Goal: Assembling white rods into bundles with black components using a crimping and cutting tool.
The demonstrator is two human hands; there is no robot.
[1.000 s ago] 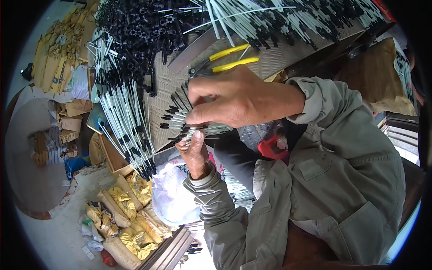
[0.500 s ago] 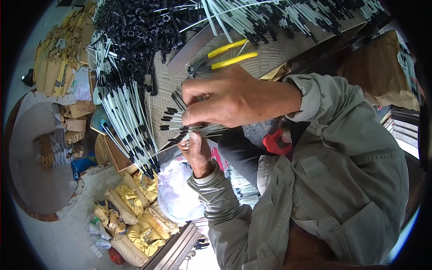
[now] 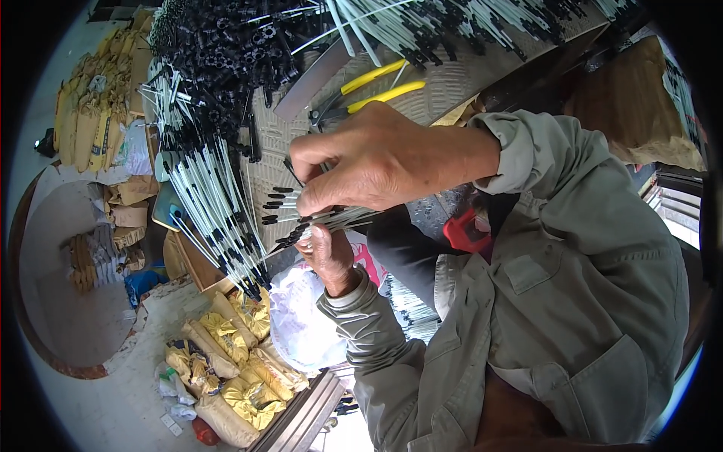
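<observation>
Over the near edge of the patterned workbench (image 3: 471, 79), both hands close on one sheaf of thin black-tipped rods (image 3: 354, 215). The right hand (image 3: 370, 167) is turned back upward, its fingers curled and thumb drawn in so that the tips pinch the rods from above; a gap shows between index finger and thumb. Just below, the left hand (image 3: 331, 260) grips the lower part of the sheaf, thumb laid across it and fingers folded underneath, partly hidden. Black tips fan out to the left, pale shafts trail to the right.

Compared with a second ago, both hands keep the same grip. Fewer dark stems show beyond the right fingertips, and the fanned tips lie in a slightly altered spread. The whole view has swung a little, shifting bench and floor alike.

Beyond the right hand lie yellow-handled pliers (image 3: 384, 96), next to a flat metal strip (image 3: 312, 81). Farther out come a heap of black plastic fittings (image 3: 241, 45) and pale rods piled along the far side (image 3: 414, 30). More rods lie to the left (image 3: 215, 211), above yellow-wrapped packages (image 3: 252, 395).
</observation>
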